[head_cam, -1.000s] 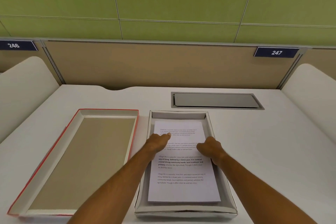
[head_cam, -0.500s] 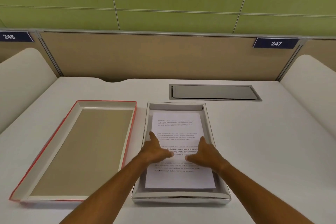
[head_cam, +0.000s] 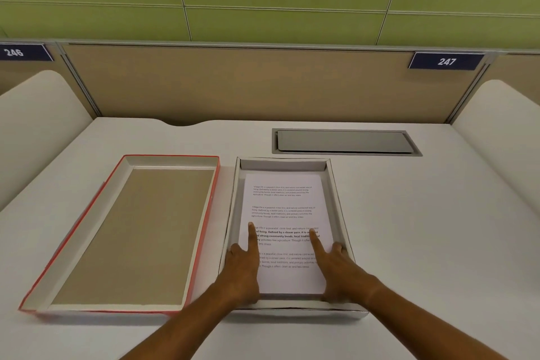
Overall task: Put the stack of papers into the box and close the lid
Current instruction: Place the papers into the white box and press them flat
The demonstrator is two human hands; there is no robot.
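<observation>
Head view. The stack of papers already lies flat inside the box, printed side up, with a narrow gap to the walls all round; that part of the task looks done. Both hands rest on the near half of the sheets. The left hand has its index finger stretched forward along the left margin of the top page, the other fingers curled back toward the box's left wall. The right hand mirrors it: index finger pointing forward over the right side of the text, remaining fingers folded against the right wall. Neither hand pinches anything; the fingers are spread and pressing down, most likely to flatten the stack and square it between the walls so nothing rides up when the cover goes on.

The lid, red-edged with a brown inside, lies upturned on the desk just left of the left fingers, alongside the box and not touching it. It is parked open side up and within easy reach, so it will need turning over before it can drop over the box. Beyond the fingertips, well apart from the box, a grey cable hatch is set into the desk. Closing the lid is the step remaining.
</observation>
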